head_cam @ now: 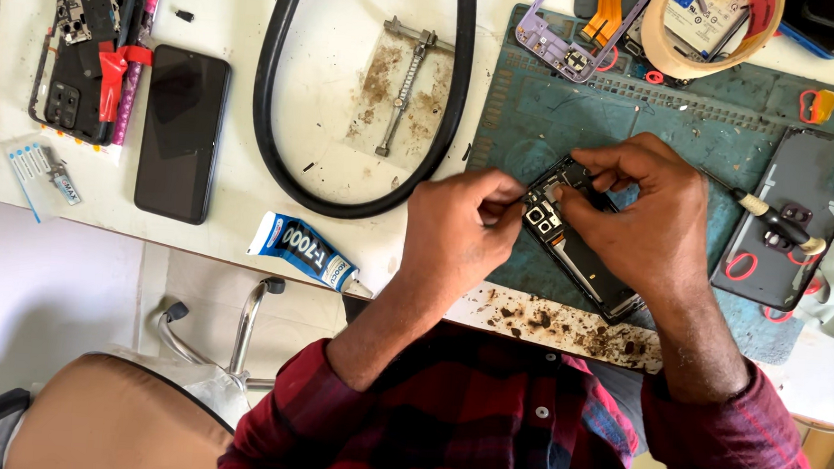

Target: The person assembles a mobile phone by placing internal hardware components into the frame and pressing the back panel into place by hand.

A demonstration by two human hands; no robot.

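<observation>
The left hand (460,227), at the centre of the frame, has its fingertips pinched together at the upper end of an opened phone (578,238); what it pinches is too small to tell. The right hand (651,213) lies over the same phone from the right, fingers curled and pressing on its top edge (thumb and forefinger close together).

The phone lies slantwise, its back off and camera block showing, on a teal work mat (556,118) right of centre. Further right on the mat is a dark back cover (805,188), with a screwdriver (774,220) across its lower part. A tube of glue (302,249) lies near the table edge at lower left of centre, a black phone (183,132) at upper left, and a black cable loop (279,142) between them.
</observation>
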